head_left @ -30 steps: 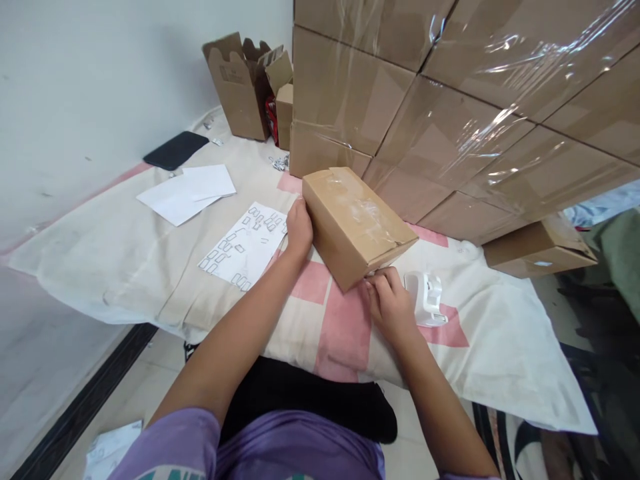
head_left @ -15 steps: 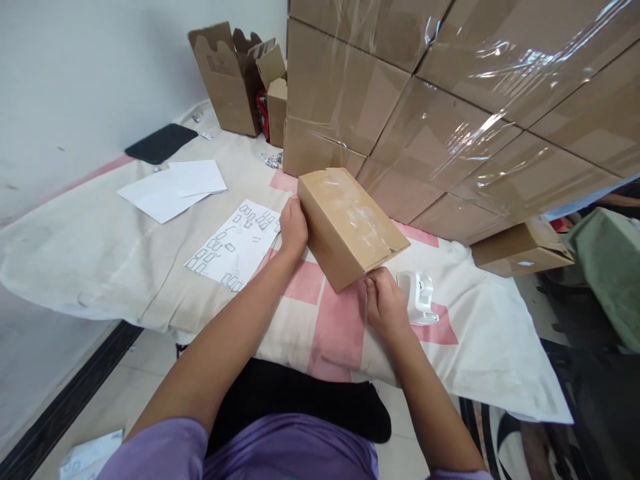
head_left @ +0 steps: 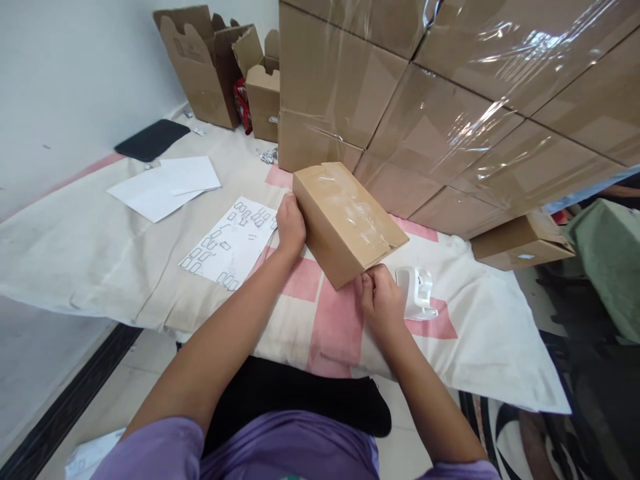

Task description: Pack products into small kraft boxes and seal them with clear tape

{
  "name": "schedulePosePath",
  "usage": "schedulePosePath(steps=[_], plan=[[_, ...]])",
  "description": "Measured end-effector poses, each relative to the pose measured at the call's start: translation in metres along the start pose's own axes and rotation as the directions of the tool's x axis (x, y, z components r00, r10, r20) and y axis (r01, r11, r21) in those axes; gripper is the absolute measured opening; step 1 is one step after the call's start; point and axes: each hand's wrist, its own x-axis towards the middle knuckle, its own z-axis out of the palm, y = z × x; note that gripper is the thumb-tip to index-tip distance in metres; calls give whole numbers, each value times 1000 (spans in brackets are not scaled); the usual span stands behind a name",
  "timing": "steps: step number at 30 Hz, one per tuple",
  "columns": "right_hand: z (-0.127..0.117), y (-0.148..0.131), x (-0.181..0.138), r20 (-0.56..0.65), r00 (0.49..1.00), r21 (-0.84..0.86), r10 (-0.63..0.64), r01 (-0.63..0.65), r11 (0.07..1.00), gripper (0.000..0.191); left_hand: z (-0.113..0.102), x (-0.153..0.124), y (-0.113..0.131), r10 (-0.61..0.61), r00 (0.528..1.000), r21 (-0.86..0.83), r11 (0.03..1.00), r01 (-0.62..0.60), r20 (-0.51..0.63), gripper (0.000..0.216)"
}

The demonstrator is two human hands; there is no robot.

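Observation:
A closed brown cardboard box is tilted over the table, with shiny clear tape along its top face. My left hand grips its left end, the fingers hidden behind it. At the near right corner, my right hand is closed with thumb and fingers pinched at the lower edge of the box; exactly what is pinched there is too small to tell. Just right of that hand stands a white tape dispenser. Left of my left hand lies a paper sheet marked with small drawn rectangles.
A tall wall of film-wrapped cartons stands behind the box. Open cardboard boxes are at the back left, near a black flat pad and blank white papers. Another carton sits at the right, beside green cloth.
The view has shifted slightly, so the items at the back left appear a little farther left. Both hands keep nearly the same hold on the box.

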Motion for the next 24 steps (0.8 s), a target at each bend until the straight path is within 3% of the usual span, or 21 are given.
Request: schedulePosePath(steps=[14, 20, 24], plan=[[-8, 14, 0, -6, 965, 184, 263, -257, 949, 21, -2, 2, -12, 18, 1000, 20, 1000, -18, -21, 39], [-9, 17, 3, 42, 950, 246, 310, -311, 918, 41, -2, 6, -18, -62, 998, -10, 998, 62, -2, 35], [-7, 15, 3, -80, 936, 222, 344, -320, 921, 62, -2, 6, -17, -25, 999, 49, 998, 27, -43, 33]])
